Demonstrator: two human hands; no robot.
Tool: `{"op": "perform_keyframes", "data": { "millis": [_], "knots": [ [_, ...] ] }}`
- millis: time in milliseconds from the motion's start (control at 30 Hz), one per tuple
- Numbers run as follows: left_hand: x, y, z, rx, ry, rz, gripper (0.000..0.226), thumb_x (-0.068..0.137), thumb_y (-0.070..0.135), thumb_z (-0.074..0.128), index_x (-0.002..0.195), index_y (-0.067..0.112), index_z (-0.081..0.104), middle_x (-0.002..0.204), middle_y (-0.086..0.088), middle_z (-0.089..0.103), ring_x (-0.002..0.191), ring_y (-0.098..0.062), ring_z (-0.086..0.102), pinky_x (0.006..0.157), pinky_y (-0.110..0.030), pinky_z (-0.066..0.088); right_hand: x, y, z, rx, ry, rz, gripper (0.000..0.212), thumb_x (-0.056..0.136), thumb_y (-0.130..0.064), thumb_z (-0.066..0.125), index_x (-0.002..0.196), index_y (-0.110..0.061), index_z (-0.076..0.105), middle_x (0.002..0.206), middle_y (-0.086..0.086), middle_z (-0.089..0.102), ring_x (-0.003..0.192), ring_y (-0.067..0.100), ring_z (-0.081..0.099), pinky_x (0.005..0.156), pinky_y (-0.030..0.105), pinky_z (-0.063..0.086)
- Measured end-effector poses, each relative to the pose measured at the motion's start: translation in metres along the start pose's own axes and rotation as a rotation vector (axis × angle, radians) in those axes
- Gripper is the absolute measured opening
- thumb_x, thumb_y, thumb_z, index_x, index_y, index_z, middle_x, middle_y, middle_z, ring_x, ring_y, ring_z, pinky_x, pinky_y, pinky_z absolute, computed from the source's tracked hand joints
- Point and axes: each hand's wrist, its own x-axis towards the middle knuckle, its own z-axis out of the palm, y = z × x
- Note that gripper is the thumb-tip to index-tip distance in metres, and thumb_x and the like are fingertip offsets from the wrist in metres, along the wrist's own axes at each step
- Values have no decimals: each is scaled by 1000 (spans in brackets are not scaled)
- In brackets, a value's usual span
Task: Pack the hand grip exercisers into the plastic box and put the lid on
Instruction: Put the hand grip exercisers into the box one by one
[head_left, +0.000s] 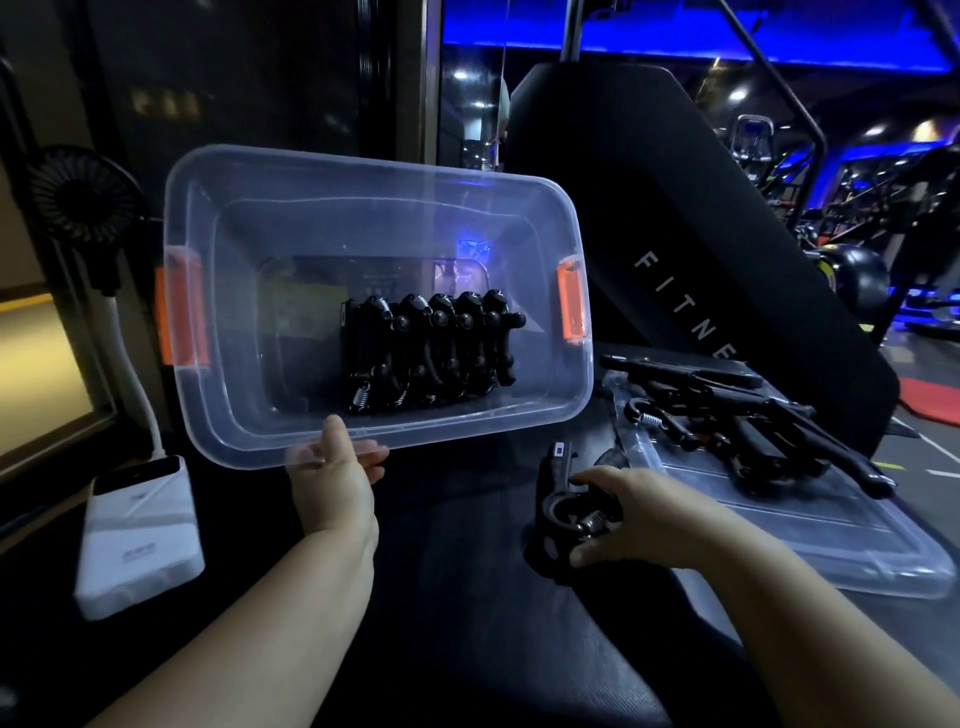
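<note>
Your plastic box (374, 169) is tipped up toward you, its near rim pinched in your left hand (337, 478), thumb on top and fingers (374, 457) under. It is light, thin-walled and likely to flex, so a rim grip near a corner, or by an orange latch (571, 306), should steady it.

The lid (810, 540) lies flat on the bench (467, 597) to your right, carrying a loose pile of exercisers (737, 415).

A row of packed exercisers (431, 353) stands in the box's right half.

Your right hand (639, 512) curls round one exerciser (563, 509) on the bench. It is stiff, sprung and probably snags its neighbours, so take it by the handles.

The black pad (675, 234) behind reads "FITNE"; the rest is hidden.
</note>
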Motion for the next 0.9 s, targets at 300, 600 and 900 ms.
{"op": "perform_keyframes", "data": {
  "millis": [300, 600, 900],
  "knots": [
    [-1, 2, 0, 3, -5, -10, 18, 99, 32, 46, 86, 21, 42, 64, -4, 62, 45, -4, 61, 51, -22, 44, -6, -5, -9, 191, 469, -154, 37, 76, -75, 34, 66, -40, 44, 62, -3, 56, 60, 11, 51, 54, 27, 38],
    [-2, 3, 0, -12, -1, -16, 19, 99, 31, 47, 84, 21, 41, 58, -1, 62, 44, -4, 60, 53, -24, 45, 4, -20, -18, 579, 412, -100, 18, 92, -32, 54, 79, -19, 52, 58, -3, 55, 52, 8, 48, 57, 33, 39],
    [-2, 4, -1, -14, 0, -40, 18, 99, 31, 47, 86, 19, 44, 61, -3, 62, 51, -10, 61, 55, -25, 46, 13, -32, -30, 405, 393, -83, 16, 84, -18, 61, 77, -26, 50, 57, -7, 49, 46, 2, 41, 45, 18, 31]
  ]
}}
